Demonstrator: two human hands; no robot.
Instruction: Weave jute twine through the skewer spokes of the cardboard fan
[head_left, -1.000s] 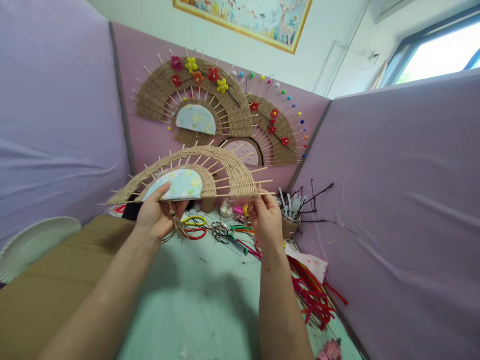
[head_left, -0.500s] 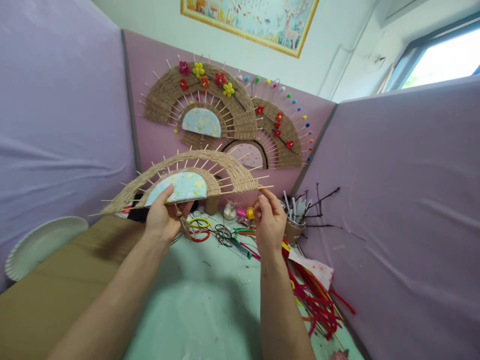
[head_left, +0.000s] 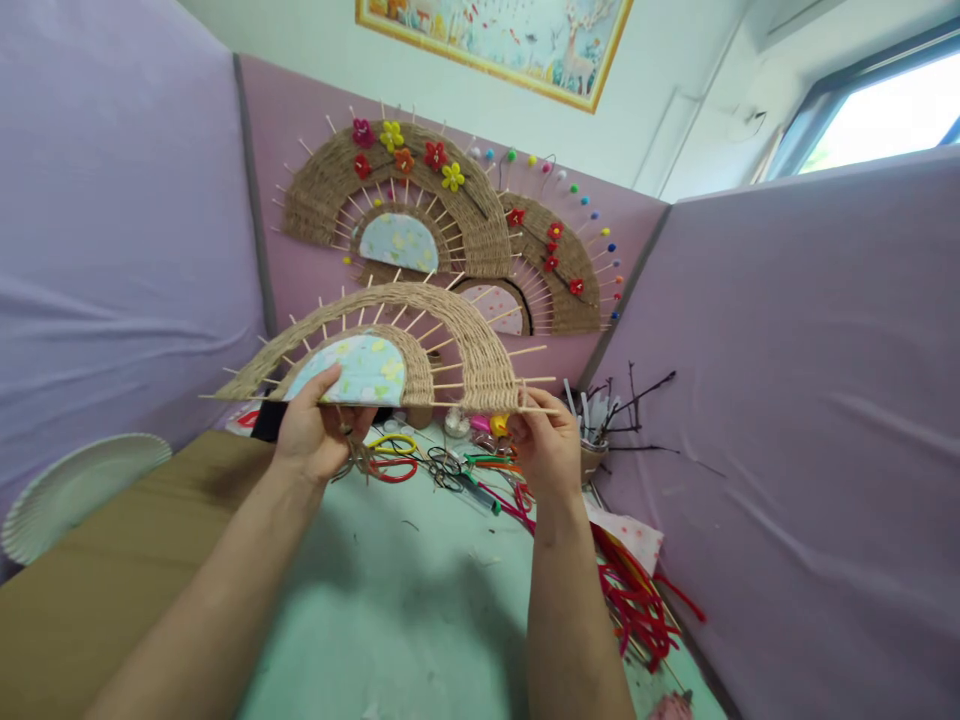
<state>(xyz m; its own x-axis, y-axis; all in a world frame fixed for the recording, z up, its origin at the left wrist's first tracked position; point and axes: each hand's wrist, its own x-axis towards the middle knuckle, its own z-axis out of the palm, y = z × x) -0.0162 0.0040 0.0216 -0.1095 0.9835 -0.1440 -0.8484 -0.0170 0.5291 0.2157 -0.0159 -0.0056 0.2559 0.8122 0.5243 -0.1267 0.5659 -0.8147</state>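
Observation:
A half-round fan (head_left: 484,350) of woven twine over thin wooden sticks hangs in the air above the table, tilted, with a pale blue flowered cloth half-circle (head_left: 367,368) at its centre. My left hand (head_left: 311,425) grips it at the bottom middle, thumb on the cloth and fingers beneath. A twine tassel dangles below that hand. At the fan's right lower corner, my right hand (head_left: 546,440) pinches the end of the woven band near the lowest stick.
Two finished fans (head_left: 319,200) with felt flowers lean on the pink panel behind. Scissors (head_left: 394,470) and wires lie mid-table. A pot (head_left: 592,460) of twigs and red pipe cleaners (head_left: 637,610) are at right. A brown board (head_left: 150,540) and white plate (head_left: 82,490) are at left.
The fan's right end has come lower and its face has turned more toward the camera. My right hand has moved slightly right and down, closing on the fan's corner.

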